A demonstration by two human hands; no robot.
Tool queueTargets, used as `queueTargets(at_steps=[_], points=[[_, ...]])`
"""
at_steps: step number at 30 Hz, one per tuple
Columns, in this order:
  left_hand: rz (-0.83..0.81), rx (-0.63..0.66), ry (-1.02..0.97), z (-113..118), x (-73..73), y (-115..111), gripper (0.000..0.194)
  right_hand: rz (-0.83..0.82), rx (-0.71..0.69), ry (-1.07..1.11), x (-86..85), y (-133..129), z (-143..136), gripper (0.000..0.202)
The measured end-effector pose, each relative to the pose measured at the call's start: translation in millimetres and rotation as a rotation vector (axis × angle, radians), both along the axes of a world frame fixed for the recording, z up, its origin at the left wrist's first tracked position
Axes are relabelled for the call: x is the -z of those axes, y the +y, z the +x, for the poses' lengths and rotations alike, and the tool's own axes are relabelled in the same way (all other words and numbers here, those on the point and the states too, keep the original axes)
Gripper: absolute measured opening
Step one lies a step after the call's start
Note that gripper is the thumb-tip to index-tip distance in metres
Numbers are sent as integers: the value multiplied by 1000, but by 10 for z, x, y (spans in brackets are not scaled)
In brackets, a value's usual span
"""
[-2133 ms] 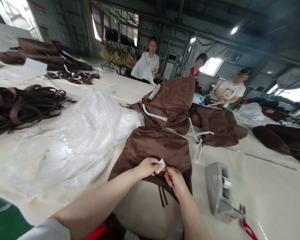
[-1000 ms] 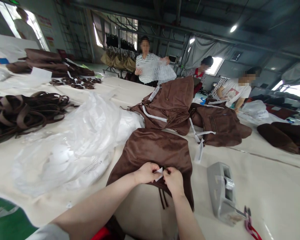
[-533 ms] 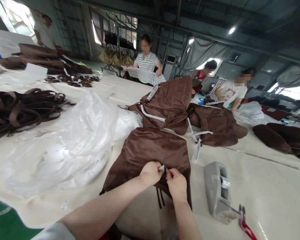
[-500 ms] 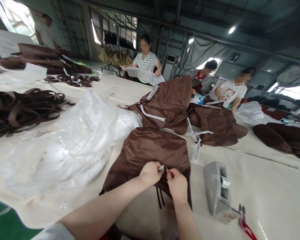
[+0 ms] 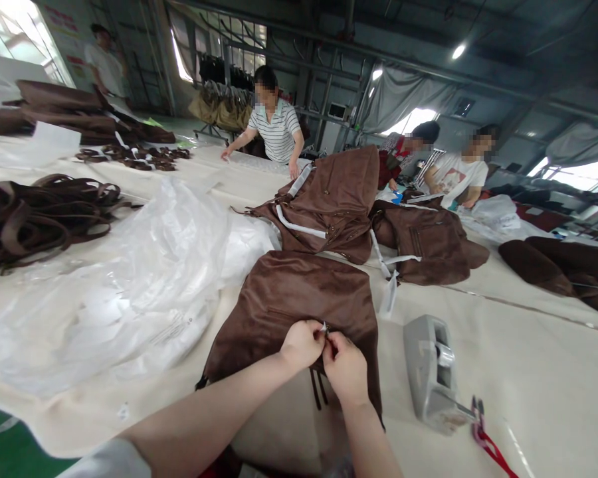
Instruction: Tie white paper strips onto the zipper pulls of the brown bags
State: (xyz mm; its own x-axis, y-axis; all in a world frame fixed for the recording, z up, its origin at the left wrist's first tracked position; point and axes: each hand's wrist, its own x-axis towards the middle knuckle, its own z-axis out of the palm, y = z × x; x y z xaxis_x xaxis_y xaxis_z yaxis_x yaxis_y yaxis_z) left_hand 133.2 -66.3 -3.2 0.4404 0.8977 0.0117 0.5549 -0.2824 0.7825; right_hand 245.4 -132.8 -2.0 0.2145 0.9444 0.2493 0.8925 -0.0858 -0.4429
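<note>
A brown bag (image 5: 299,285) lies flat on the table in front of me, with a zipped slit across it and two dark cords hanging at its near edge. My left hand (image 5: 303,344) is closed in a pinch on a small white paper piece (image 5: 323,327) over the bag. My right hand (image 5: 345,365) meets it there, thumb and fingers pressed together at the bag's small metal zipper pull, which the fingers mostly cover. Exactly what the right fingertips grip is hidden.
A grey tape dispenser (image 5: 431,375) and red-handled snips (image 5: 483,431) lie to the right. Clear plastic bags (image 5: 129,292) spread on the left, near brown straps (image 5: 44,219). More brown bags (image 5: 329,206) lie beyond. Several co-workers, one in a striped shirt (image 5: 276,129), stand across the table.
My right hand has moved left and up to meet my left hand, and the white piece now shows less. The striped-shirt co-worker has lowered the plastic sheet onto the table.
</note>
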Motion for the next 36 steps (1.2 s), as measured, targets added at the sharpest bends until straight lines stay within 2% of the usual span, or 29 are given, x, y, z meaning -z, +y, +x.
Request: queueTargets(at_steps=[6,11,14,17,19,23,25,31,33,36], points=[[-5,-1,-29,2,-17,38,27,-1,-38,383,57,29,58,17],[-277,-10,-244,-12,53,62,23,-177,161,889,145,86,155,23],[-446,-53,-336,-26,59,71,25,-272,134,1032,157,134,148,33],[-528,-68,-334,-47,24,69,24,-246,113,1166,161,181,99,31],[-435,-43,-261,-69,-8,54,24,-182,129,1227,168,209,62,25],[81,5,-65,-128,-73,-3,21,-78,177,1282,177,250,1,20],[237,-2,11,-151,-103,-33,21,-44,185,1299,165,261,-17,19],[408,49,165,-177,-134,-92,26,-31,180,1373,117,258,-8,38],[469,82,197,-181,-126,-109,22,-47,180,1407,109,253,3,45],[502,111,230,-182,-121,-125,22,-55,159,1420,104,248,13,49]])
